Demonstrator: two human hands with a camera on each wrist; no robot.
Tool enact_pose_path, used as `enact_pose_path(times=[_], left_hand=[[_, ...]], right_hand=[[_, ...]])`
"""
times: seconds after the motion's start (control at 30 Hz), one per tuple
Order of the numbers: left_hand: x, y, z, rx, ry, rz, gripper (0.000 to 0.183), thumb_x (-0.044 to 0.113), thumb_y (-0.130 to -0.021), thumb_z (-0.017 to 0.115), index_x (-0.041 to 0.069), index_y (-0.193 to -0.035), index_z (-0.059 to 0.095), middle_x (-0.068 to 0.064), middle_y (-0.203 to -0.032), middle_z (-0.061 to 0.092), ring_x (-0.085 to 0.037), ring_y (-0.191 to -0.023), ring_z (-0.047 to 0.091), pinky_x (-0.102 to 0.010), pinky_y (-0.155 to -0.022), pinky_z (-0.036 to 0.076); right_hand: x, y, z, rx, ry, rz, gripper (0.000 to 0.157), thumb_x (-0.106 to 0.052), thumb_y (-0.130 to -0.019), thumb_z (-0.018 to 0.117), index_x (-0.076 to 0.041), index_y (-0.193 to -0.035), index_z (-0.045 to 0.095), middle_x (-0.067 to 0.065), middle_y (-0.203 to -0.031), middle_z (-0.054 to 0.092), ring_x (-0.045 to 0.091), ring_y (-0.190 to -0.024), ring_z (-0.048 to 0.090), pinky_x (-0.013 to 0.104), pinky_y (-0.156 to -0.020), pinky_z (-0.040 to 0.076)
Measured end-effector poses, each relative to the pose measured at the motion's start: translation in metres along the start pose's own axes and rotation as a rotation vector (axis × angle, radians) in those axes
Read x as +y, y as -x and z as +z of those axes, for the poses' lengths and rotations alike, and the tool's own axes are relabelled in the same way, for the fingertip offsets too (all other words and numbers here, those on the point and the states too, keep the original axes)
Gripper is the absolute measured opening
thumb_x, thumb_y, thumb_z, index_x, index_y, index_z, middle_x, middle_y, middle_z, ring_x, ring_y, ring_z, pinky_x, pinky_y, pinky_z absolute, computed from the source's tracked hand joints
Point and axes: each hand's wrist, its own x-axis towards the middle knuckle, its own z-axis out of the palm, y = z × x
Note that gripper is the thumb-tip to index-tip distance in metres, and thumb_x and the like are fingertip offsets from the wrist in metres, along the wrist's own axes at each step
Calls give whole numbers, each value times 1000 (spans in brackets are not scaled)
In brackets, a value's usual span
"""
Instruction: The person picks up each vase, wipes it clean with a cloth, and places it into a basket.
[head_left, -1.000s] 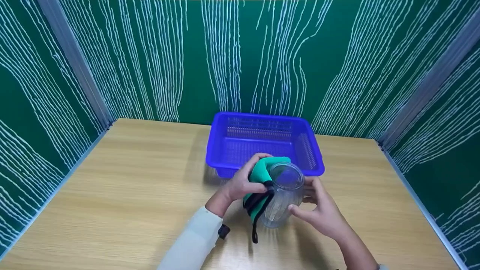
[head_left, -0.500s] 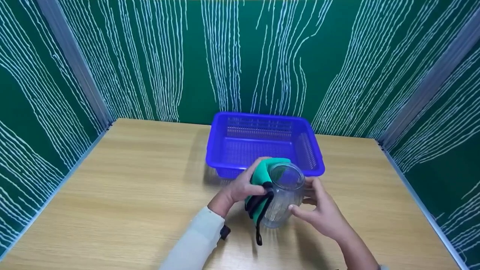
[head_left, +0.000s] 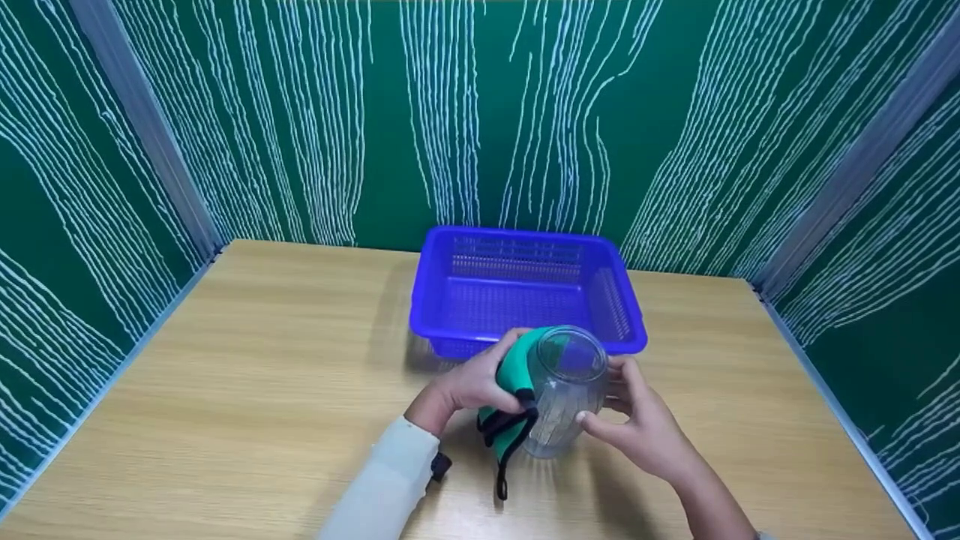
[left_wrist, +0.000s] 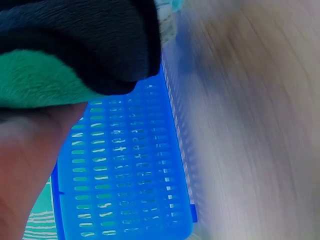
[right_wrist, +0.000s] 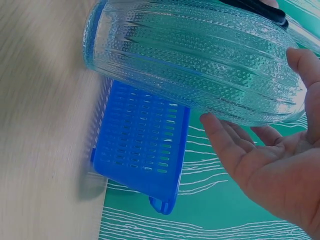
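Observation:
A clear ribbed glass jar [head_left: 566, 397] is upright, leaning slightly, in front of the basket. Whether its base touches the table cannot be told. My right hand [head_left: 637, 424] holds it from the right, thumb in front and fingers behind; in the right wrist view the fingertips [right_wrist: 212, 122] touch the dimpled glass [right_wrist: 200, 60]. My left hand [head_left: 476, 382] grips a green cloth with black edging [head_left: 517, 367] against the jar's left side. A black loop hangs from the cloth's lower end. The cloth [left_wrist: 40, 80] hides part of the left hand in the left wrist view.
A blue-purple plastic basket [head_left: 431, 319] with slotted walls stands just behind the hands, near the back wall. Wooden table surface [head_left: 262, 390] stretches to both sides. Green walls [head_left: 390, 172] with white wavy lines enclose the back and sides.
My left hand has slid the cloth down the jar, slightly towards me and to the left. The top of the cloth now sits lower, beside the rim. My right hand and the jar have barely moved.

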Motion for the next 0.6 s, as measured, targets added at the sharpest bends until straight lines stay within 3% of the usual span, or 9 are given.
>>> enact_pose_path(times=[0.17, 0.4, 0.6], left_hand=[[-5, 2, 0, -12, -63, -63, 89, 15, -55, 76, 39, -124, 26, 9, -119, 44, -10, -107, 42, -32, -91, 35], [-10, 3, 1, -21, -71, -123, 94, 7, -52, 80, 38, -123, 27, 8, -119, 43, -12, -107, 41, -31, -90, 37], [-17, 7, 3, -9, -249, -204, 93, 20, -48, 84, 41, -120, 29, 10, -112, 45, -10, -100, 45, -27, -84, 39]], right_hand=[[0, 0, -2, -6, 10, -11, 62, -20, -69, 73, -14, -119, 37, 2, -116, 51, 17, -106, 52, 33, -89, 43], [0, 0, -2, -12, 11, -19, 64, -22, -69, 74, -14, -120, 36, 3, -118, 51, 19, -107, 52, 37, -89, 42], [1, -1, -2, -10, 16, -18, 65, -21, -69, 74, -13, -121, 36, 4, -118, 51, 19, -106, 52, 37, -89, 42]])
